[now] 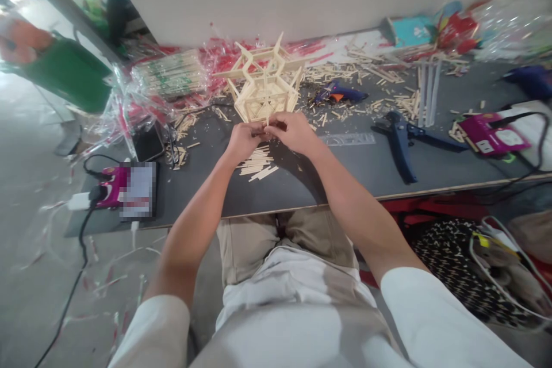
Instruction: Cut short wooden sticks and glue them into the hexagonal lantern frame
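Note:
A pale wooden stick structure (265, 92) with pointed, angled arms stands on the dark table in front of me. At its near edge my left hand (245, 141) and my right hand (294, 131) meet, fingertips pinched together. What lies between the fingers of either hand is too small to make out. Just below them, a loose pile of short wooden sticks (259, 164) lies on the table. To the right of my right hand is a clear ruler (349, 139). A blue glue gun (340, 92) rests behind it among scattered stick pieces.
Blue cutters (401, 146) and a purple power strip (494, 133) lie to the right, near clear glue sticks (429, 92). At left are a phone (148, 141), a blurred-out device (138, 191), cables and wrapped stick bundles (172, 75). The table's front edge (276, 210) is near my body.

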